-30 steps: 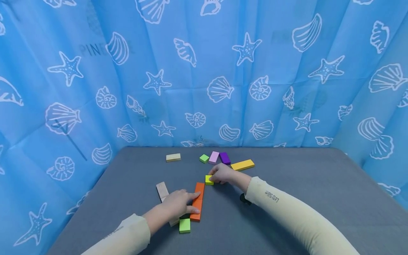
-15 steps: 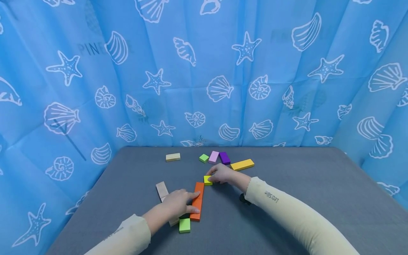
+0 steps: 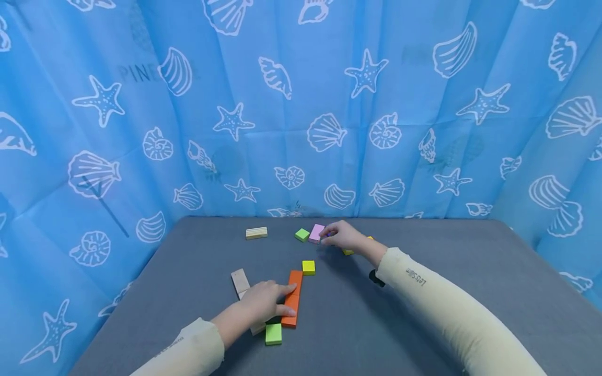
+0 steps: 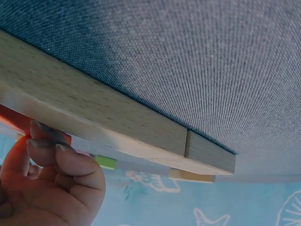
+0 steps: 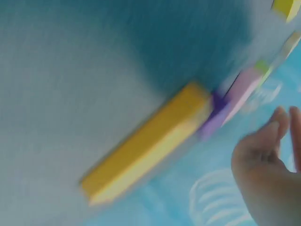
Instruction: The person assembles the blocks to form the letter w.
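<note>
My left hand (image 3: 263,300) rests on a row of two orange blocks (image 3: 292,298), index finger and thumb extended onto their tops. In the left wrist view its other fingers (image 4: 77,165) curl in. Just past the row's far end lies a yellow block (image 3: 308,267), free of both hands. My right hand (image 3: 345,235) hovers at the back, thumb and fingertips apart with nothing between them, beside a pink block (image 3: 316,233). It mostly covers a purple block, which shows blurred in the right wrist view (image 5: 215,117). A longer amber block (image 5: 146,143) lies next to that one.
Pale wooden blocks (image 3: 240,281) form a slanted row beneath my left hand. A light green block (image 3: 274,334) sits at the near end. Farther back are a green block (image 3: 302,235) and a ridged wooden block (image 3: 256,233). A blue shell-print curtain (image 3: 301,104) hangs behind the grey table (image 3: 202,261).
My right hand let go of the yellow block after nudging it slightly left towards the orange row, then rose back towards the purple block. My left hand stayed on the orange blocks.
</note>
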Motion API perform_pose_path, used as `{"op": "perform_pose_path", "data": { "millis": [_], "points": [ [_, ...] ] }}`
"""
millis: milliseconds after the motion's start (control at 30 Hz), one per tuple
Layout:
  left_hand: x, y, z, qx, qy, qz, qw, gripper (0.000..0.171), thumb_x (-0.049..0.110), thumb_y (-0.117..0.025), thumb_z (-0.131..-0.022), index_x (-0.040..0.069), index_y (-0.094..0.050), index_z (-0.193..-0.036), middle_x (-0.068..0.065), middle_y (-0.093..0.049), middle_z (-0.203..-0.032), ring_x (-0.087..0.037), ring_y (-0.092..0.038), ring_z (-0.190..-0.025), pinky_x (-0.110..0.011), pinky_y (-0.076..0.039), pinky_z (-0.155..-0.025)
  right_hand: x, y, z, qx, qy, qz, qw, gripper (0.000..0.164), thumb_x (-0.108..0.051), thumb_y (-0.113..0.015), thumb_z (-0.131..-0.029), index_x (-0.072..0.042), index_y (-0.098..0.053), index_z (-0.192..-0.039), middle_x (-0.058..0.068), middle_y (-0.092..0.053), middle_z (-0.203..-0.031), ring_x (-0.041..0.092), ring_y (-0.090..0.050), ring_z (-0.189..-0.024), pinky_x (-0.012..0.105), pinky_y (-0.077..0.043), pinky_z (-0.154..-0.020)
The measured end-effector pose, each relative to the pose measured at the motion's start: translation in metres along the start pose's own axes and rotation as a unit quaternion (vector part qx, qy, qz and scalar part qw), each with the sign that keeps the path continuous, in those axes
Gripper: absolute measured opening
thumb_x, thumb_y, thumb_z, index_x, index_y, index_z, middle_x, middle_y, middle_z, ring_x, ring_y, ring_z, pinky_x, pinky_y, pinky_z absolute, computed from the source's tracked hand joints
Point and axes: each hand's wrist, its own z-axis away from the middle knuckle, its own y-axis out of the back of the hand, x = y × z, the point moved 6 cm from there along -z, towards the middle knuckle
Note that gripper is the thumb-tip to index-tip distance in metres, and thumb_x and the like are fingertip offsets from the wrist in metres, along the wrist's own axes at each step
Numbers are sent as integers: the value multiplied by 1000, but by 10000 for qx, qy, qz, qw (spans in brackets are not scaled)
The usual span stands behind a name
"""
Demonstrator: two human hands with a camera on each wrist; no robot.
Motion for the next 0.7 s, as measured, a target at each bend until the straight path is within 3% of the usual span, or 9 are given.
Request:
{"op": "perform_pose_path", "data": {
  "millis": [133, 233, 333, 500, 700],
  "points": [
    [0, 1, -1, 18, 3, 39, 10000, 64, 45, -70, -85, 18, -55, -141, -7, -62, -95, -17, -52, -78, -33, -47, -70, 10, 22, -12, 180, 162, 809, 9964, 38, -12, -63, -96, 2, -59, -130, 19, -60, -113, 27, -54, -97, 40, -49, -81],
    [-1, 0, -1, -7, 46, 56, 10000, 64, 46, -70, -85, 19, -54, -141, -8, -62, -98, -18, -53, -81, -34, -48, -72, 24, 23, -21, -131, -84, 1106, 9937, 52, -17, -63, -97, 1, -46, -142, 20, -55, -109, 29, -51, -94, 40, -46, -79],
    [-1, -1, 0, 2, 77, 30, 10000, 64, 47, -70, -85, 19, -55, -141, -8, -62, -101, -18, -53, -82, -34, -48, -73, 38, 18, -29, -399, -460, 1275, 9900, 63, -26, -62, -97, -3, -36, -150, 24, -53, -125, 32, -51, -105, 44, -44, -91],
    [1, -1, 0, 66, 16, 27, 10000, 64, 46, -70, -85, 19, -55, -140, -6, -61, -93, -15, -50, -76, -31, -46, -68, 49, 14, -35, -511, -838, 1506, 9837, 67, -35, -60, -98, -6, -33, -152, 24, -35, -150, 39, -38, -130, 55, -29, -108],
    [-1, -1, 1, 22, 63, 44, 10000, 63, 45, -70, -85, 19, -55, -140, -6, -61, -93, -15, -51, -76, -32, -46, -67, 45, 13, -37, -365, -872, 1028, 9902, 61, -26, -68, -93, -1, -40, -142, 25, -46, -137, 36, -46, -118, 51, -36, -104]
  ]
}}
